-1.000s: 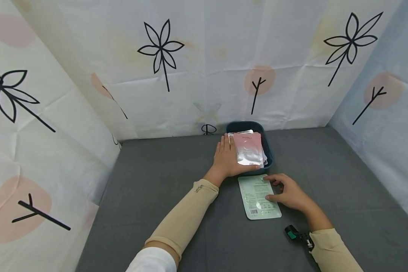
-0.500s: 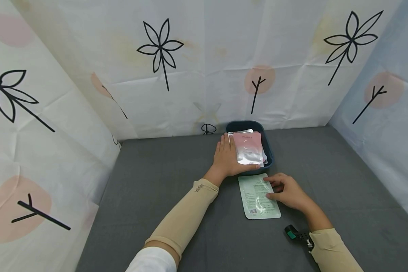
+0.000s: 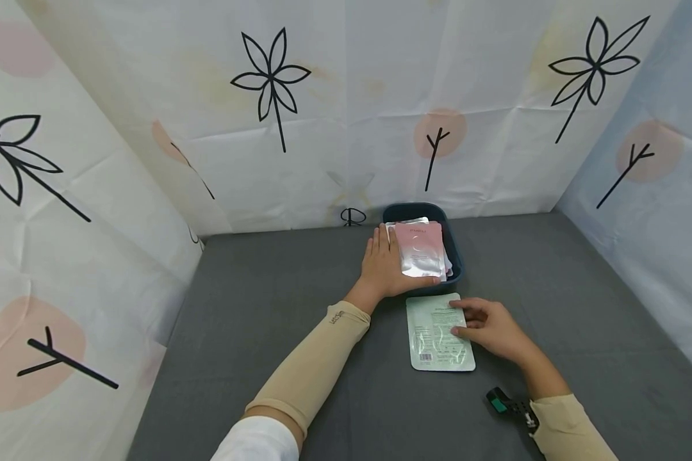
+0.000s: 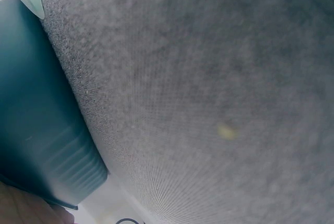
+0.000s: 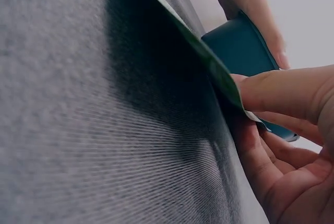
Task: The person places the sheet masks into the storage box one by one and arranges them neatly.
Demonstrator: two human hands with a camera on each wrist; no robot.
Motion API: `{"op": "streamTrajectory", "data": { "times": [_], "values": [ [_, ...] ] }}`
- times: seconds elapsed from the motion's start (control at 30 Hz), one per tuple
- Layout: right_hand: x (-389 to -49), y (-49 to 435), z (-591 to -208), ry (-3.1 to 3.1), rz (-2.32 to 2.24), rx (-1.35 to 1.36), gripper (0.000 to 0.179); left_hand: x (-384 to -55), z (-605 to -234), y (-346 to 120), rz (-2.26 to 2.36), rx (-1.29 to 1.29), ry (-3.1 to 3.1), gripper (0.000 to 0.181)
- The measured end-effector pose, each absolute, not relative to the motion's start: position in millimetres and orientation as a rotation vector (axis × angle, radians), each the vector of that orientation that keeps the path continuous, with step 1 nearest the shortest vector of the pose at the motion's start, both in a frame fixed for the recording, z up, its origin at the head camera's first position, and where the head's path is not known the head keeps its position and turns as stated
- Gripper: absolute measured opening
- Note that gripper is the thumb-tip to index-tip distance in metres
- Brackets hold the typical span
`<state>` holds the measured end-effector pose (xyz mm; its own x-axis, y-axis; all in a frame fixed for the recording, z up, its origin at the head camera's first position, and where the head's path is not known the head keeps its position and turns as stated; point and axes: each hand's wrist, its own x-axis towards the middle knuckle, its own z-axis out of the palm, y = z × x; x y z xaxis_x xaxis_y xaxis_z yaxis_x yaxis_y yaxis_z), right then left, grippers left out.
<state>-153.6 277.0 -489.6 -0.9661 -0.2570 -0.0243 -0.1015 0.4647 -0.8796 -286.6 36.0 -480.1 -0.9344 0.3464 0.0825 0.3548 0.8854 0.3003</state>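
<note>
A pale green face mask sachet [image 3: 429,333] has its printed side up on the grey cloth, in front of a dark teal plastic basket [image 3: 415,209]. My right hand [image 3: 496,330] pinches the sachet's right edge; in the right wrist view the thumb is on top of the sachet [image 5: 195,41] and fingers are below, with part of it lifted off the cloth. My left hand [image 3: 382,266] rests on the basket's left and front rim, fingers straight and thumb stretched out. Pink and silver sachets [image 3: 421,246] lie piled in the basket.
Grey cloth [image 3: 265,288] covers the table. A white patterned curtain [image 3: 346,128] stands close behind the basket, with further panels left and right. A small black device with a green patch [image 3: 498,402] sits at my right wrist.
The green sachet has shifted slightly right and turned straighter, with my right hand moving along slightly. My left hand and the basket stay in place.
</note>
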Motion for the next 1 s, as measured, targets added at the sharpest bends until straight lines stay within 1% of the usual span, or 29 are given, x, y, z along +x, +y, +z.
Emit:
{"op": "streamTrajectory", "data": {
  "times": [0.23,0.47,0.7,1.0],
  "values": [
    [-144.7,279.6,-484.3,2.572,-1.497,-0.309,0.048,-287.7,-477.8,35.7,-0.479,-0.561,-3.034,0.147],
    [-130.8,285.8,-477.6,2.579,-1.512,-0.243,0.049,-288.2,-476.5,35.5,-0.475,-0.568,-3.025,0.146],
    [-118.2,296.8,-461.9,2.653,-1.568,-0.246,0.049,-287.3,-477.1,35.0,-0.484,-0.563,-3.034,0.146],
    [-116.2,314.1,-441.8,2.801,-1.571,-0.272,0.046,-288.2,-479.9,35.2,-0.505,-0.565,-3.036,0.146]
  ]
}}
